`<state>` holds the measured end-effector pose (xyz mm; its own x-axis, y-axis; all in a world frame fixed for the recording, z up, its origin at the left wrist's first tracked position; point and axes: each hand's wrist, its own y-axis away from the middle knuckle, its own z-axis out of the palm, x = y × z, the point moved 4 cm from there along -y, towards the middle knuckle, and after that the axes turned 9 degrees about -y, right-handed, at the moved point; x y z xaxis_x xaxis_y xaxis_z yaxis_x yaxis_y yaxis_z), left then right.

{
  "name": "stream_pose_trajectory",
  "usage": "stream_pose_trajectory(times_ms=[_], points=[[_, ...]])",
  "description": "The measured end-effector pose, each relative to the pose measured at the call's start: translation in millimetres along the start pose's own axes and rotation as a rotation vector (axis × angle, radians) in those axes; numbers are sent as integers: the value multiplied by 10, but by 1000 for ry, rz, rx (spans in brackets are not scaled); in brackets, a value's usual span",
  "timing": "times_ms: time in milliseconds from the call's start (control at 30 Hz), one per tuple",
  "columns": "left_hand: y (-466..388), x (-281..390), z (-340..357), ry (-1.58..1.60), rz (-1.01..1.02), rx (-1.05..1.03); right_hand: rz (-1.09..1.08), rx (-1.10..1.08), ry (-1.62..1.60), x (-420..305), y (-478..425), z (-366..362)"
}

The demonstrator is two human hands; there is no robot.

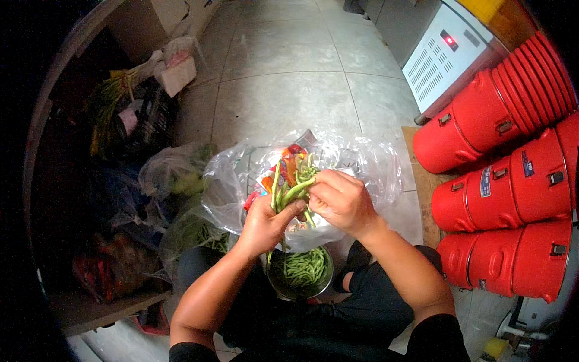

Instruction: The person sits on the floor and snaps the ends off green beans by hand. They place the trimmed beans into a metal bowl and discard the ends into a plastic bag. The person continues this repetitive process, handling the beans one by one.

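My left hand holds a small bunch of green beans, some pointing up and some hanging below the palm. With fingertips closed on the end of one bean, my right hand is just right of the bunch. Under both hands a clear plastic bag lies wide open, with colourful wrappers and other scraps inside. Below it, between the knees, a round metal bowl contains many green beans. More beans show in a translucent bag at the left knee.
Stacked red containers with metal latches stand at the right, beside a vented appliance panel. To the left are a black crate, long-stemmed greens, bagged vegetables and a low shelf edge. Tiled floor stretches ahead.
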<state>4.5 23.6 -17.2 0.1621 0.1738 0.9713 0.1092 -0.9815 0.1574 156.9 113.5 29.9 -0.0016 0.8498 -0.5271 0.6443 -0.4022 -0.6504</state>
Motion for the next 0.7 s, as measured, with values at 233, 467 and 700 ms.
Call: stream_pose_trajectory(times_ms=[233,467,700], points=[[10,-14,-66,33,-37,-61,345,132,-264,97,78,135],[16,66,-86,80,-2,-60,840,279,-966,249,335,343],[-23,-78,-166,111,-100,-83,776,302,-551,462,272,68]])
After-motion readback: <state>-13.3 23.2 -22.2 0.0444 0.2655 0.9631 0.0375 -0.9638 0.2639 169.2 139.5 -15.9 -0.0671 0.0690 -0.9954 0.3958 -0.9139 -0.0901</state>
